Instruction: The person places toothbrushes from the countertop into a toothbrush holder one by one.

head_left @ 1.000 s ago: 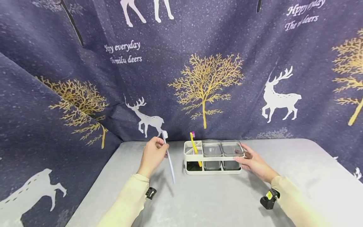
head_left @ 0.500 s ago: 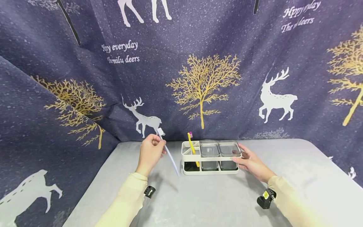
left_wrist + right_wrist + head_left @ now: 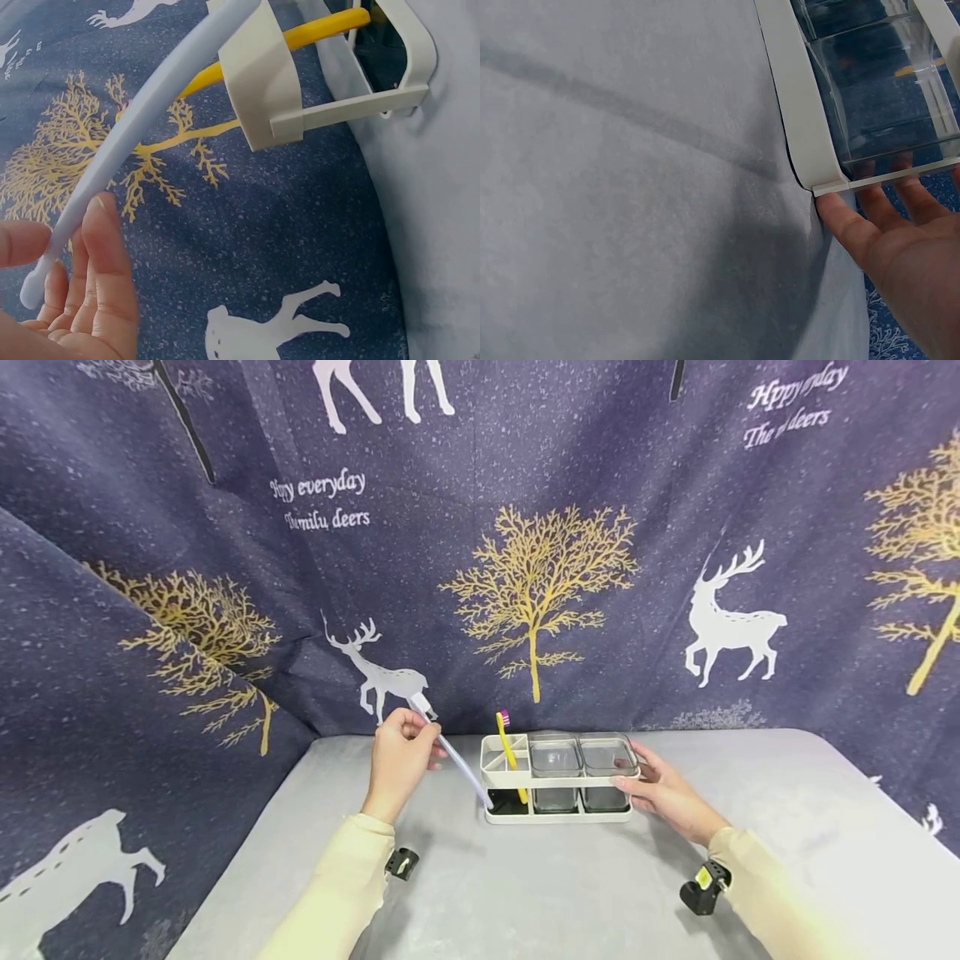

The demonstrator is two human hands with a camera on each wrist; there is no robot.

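Observation:
My left hand (image 3: 401,762) pinches a pale blue toothbrush (image 3: 463,765) between thumb and fingers, close below its white-bristled head. The brush slants down to the right, and its handle end overlaps the lower left corner of a white two-tier toothbrush holder (image 3: 570,782). In the left wrist view the handle (image 3: 124,142) crosses in front of the holder's upper tier (image 3: 262,82). A yellow toothbrush (image 3: 510,755) with purple bristles leans in the left section. My right hand (image 3: 671,793) grips the holder's right end, thumb at the front and fingers (image 3: 919,199) along the side.
Two clear cups (image 3: 555,755) sit side by side in the holder, right of the brush sections. The holder stands toward the back of a grey table (image 3: 555,893). A dark blue deer-patterned cloth (image 3: 420,568) hangs behind and along the left.
The pale blue toothbrush has tilted further, its lower end swinging right and reaching the holder's lower left corner. My right hand keeps its place on the holder.

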